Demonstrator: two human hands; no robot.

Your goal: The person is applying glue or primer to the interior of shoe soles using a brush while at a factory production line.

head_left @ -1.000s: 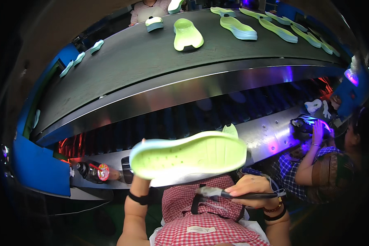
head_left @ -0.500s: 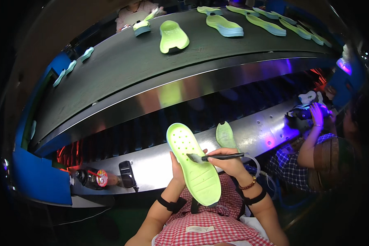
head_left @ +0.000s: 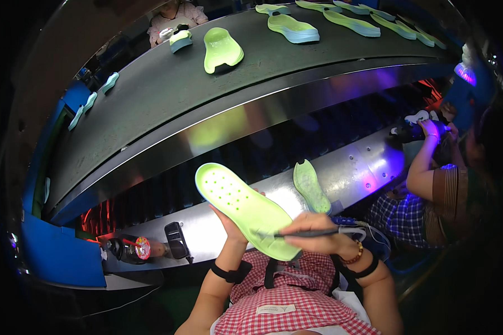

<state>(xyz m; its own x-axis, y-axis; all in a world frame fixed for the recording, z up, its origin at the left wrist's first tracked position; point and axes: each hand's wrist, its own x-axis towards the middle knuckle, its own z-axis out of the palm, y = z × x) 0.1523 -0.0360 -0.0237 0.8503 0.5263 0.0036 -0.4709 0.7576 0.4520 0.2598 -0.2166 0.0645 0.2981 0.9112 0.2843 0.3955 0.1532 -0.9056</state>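
A lime-green shoe sole (head_left: pixel 246 209) lies tilted in my left hand (head_left: pixel 228 224). My fingers wrap round its edge from beneath, and the sole hides part of them. Small holes dot its rounded far end. My right hand (head_left: pixel 318 242) grips a brush (head_left: pixel 302 233) with a dark handle. The brush's bristles rest on or just over the sole's near half, blurred by motion. Past my right hand, a second green sole (head_left: pixel 311 187) sits on the metal ledge (head_left: pixel 346 162).
Beyond the ledge, a dark conveyor belt (head_left: pixel 151 95) carries several green and blue soles (head_left: pixel 292 29). A drink cup (head_left: pixel 142 248) and a black tray (head_left: pixel 176 240) occupy the ledge's left end. At right, a co-worker's hands (head_left: pixel 430 129) hold a dark item under purple light.
My right hand has drawn the brush from the sole's holed part toward its near end. The sole has turned, its far end swinging left. Soles on the belt appear slightly further left.
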